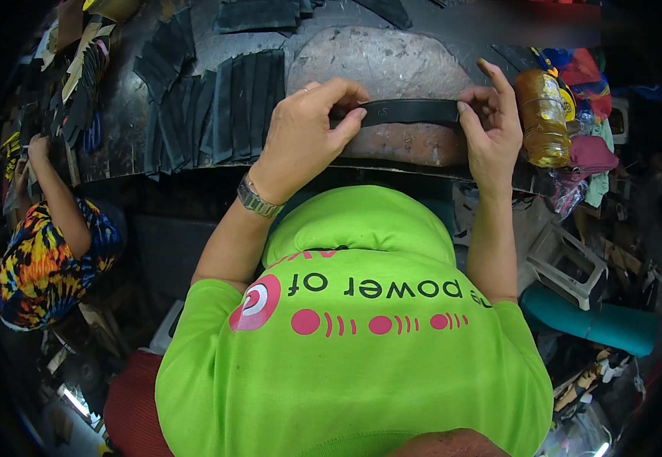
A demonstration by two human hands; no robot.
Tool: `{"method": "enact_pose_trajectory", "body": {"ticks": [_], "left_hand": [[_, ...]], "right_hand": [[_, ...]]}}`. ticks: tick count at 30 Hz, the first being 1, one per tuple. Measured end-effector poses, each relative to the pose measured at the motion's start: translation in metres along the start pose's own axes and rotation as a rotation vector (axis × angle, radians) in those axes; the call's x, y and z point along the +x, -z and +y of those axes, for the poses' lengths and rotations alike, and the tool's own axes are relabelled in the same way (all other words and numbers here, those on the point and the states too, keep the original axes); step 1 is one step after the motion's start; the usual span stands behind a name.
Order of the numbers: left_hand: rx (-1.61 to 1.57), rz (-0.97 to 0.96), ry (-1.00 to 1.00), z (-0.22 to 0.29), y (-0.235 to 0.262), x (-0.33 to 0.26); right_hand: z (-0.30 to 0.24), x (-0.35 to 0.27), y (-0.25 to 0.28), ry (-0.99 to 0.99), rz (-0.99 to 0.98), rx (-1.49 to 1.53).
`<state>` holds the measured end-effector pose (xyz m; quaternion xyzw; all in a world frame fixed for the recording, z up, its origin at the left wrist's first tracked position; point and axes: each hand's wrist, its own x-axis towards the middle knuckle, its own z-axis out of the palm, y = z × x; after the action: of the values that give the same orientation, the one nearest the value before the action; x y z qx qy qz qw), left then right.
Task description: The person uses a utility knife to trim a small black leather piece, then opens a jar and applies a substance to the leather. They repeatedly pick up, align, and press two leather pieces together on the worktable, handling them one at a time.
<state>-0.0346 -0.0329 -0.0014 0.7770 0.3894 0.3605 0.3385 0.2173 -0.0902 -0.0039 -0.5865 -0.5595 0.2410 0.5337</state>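
Note:
A black strip [411, 112], which looks like leather or rubber, is stretched level between my two hands above a worn, stained slab [380, 61] on the bench. My left hand [312, 126], with a watch on its wrist, pinches the strip's left end between thumb and fingers. At the other end, my right hand [492, 126] grips the strip between thumb and fingers, its index finger raised. Left of my left hand lie rows of overlapping dark strips [251, 103]. Just right of my right hand stands a jar [542, 118] of amber stuff.
More dark strips [258, 15] lie at the bench's far side. Coloured cloths and bags [586, 76] crowd the right end. A co-worker in a patterned shirt [52, 259] works at the far left. A grey plastic stool [567, 263] and a teal roll [590, 320] are at lower right.

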Motion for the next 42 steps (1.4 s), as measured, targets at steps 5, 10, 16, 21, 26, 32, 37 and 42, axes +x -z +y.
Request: {"method": "enact_pose_trajectory", "body": {"ticks": [5, 10, 16, 21, 26, 32, 37, 42], "left_hand": [[0.101, 0.008, -0.015, 0.003, -0.001, 0.002], [0.191, -0.001, -0.084, 0.005, -0.001, 0.0], [0.166, -0.006, -0.043, 0.008, -0.003, 0.0], [0.126, 0.012, -0.021, 0.01, -0.006, 0.004], [0.156, 0.015, -0.061, 0.006, -0.007, 0.005], [0.12, 0.05, -0.057, 0.008, -0.01, 0.003], [0.14, 0.036, -0.072, 0.013, -0.01, 0.003], [0.17, 0.032, -0.059, 0.014, -0.012, 0.005]], "right_hand": [[0.007, 0.012, -0.005, 0.056, 0.006, -0.086], [0.011, 0.003, -0.007, 0.03, 0.124, 0.053], [0.012, -0.026, -0.003, 0.072, 0.226, 0.001], [0.013, -0.038, -0.007, 0.147, 0.198, -0.176], [0.012, -0.034, -0.01, 0.248, 0.174, -0.219], [0.012, -0.033, -0.011, 0.303, 0.172, -0.279], [0.014, -0.033, -0.01, 0.324, 0.157, -0.285], [0.015, -0.033, -0.009, 0.351, 0.152, -0.281]]}}
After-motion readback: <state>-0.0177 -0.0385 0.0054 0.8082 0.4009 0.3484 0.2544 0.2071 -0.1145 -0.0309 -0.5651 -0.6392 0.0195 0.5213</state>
